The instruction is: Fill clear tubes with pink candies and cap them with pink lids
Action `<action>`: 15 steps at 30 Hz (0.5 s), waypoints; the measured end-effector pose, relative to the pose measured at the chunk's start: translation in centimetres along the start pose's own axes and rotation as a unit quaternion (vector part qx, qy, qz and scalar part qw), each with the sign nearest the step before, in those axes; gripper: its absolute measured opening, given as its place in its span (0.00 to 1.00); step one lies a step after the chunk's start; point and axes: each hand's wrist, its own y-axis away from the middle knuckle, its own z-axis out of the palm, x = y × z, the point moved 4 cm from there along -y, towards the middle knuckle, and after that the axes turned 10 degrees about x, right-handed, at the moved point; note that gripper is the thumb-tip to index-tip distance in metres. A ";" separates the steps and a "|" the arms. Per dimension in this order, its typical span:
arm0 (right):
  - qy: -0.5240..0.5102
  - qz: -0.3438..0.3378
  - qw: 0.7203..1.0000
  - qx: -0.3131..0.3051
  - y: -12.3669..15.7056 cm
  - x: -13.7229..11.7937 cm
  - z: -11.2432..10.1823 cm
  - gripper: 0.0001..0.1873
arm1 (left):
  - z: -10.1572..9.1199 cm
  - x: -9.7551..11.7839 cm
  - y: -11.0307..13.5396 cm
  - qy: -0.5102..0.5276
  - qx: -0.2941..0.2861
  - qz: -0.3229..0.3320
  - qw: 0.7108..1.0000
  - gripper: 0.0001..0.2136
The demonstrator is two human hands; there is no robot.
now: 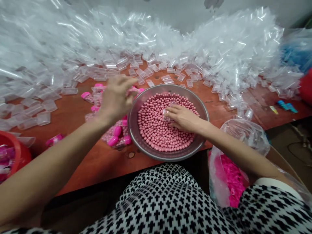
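Note:
A round metal bowl (pixel 133 130) holds many small pink beads (pixel 156 136). Inside it, my right hand (pixel 182 118) grips a small clear plastic container (pixel 166 115) down among the beads, fingers closed round its side. My left hand (pixel 117 96) is raised left of the bowl, slightly blurred, its fingers apart and nothing visible in them. Below and around it lies a pile of clear containers filled with pink beads and topped with bright pink caps (pixel 117 131).
Heaps of clear empty containers (pixel 146 35) line the back of the red-brown table (pixel 80 156). A red tub (pixel 23 156) stands at the left. At the right, a plastic bag (pixel 216 175) holds bright pink caps (pixel 232 182). Blue pieces (pixel 287 105) lie near the right edge.

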 end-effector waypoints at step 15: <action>-0.201 0.269 0.897 0.289 5.1 8.1 -8.5 0.09 | 11.9 6.6 -0.1 -0.050 -0.339 0.095 0.935 0.13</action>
